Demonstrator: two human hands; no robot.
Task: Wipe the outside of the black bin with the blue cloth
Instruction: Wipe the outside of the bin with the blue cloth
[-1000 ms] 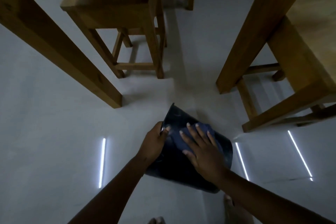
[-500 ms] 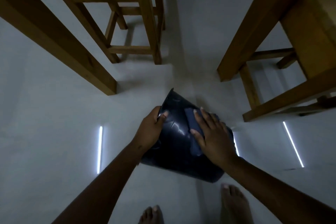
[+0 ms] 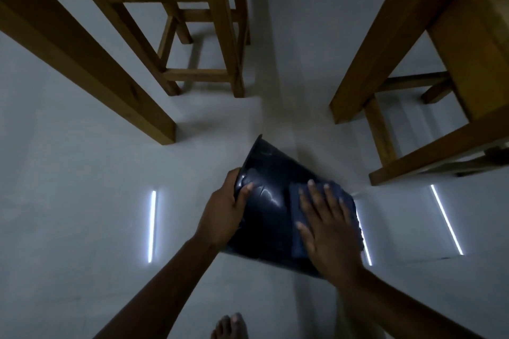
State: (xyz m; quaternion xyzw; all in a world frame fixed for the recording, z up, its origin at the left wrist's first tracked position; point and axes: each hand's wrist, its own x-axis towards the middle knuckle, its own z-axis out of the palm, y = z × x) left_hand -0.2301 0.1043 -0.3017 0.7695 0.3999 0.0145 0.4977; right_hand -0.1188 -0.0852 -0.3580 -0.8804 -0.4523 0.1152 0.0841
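Observation:
A glossy black bin (image 3: 271,195) is held tilted above the pale floor, its rim toward the upper left and its base toward me. My left hand (image 3: 224,210) grips the rim, thumb on the outer wall. The blue cloth (image 3: 296,206) lies flat on the bin's right side, mostly hidden under my right hand (image 3: 329,226), which presses it down with fingers spread.
Wooden stools stand close around: one at the back (image 3: 198,36) and one at the right (image 3: 440,107). A thick wooden leg (image 3: 91,63) slants in from the left. Bright light strips (image 3: 152,226) reflect off the floor. My bare foot (image 3: 230,326) is below the bin.
My right hand has slid the cloth across the bin's wall toward its right side and base. The left hand keeps its grip on the rim. The view shifted slightly.

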